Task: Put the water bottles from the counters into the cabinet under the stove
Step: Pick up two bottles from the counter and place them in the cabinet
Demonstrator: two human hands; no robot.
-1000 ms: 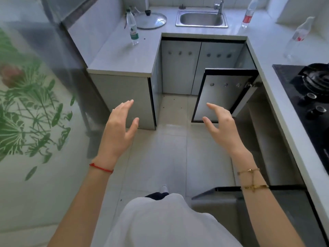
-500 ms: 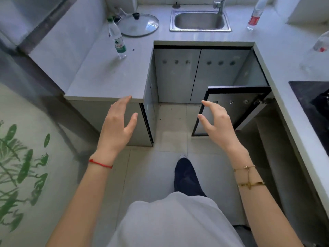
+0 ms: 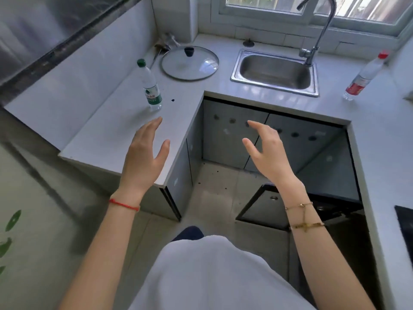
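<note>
Standing upright at upper left of the frame, the green-capped bottle points cap-up on the counter. A red-capped bottle leans at upper right. Left hand and right hand hover spread, empty.

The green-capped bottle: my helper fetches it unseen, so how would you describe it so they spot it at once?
Start at the steel sink under the window and follow the counter left past the glass pot lid. The green-capped bottle stands upright just nearer than the lid. Its green cap and label distinguish it from the red-capped bottle right of the sink.
</note>
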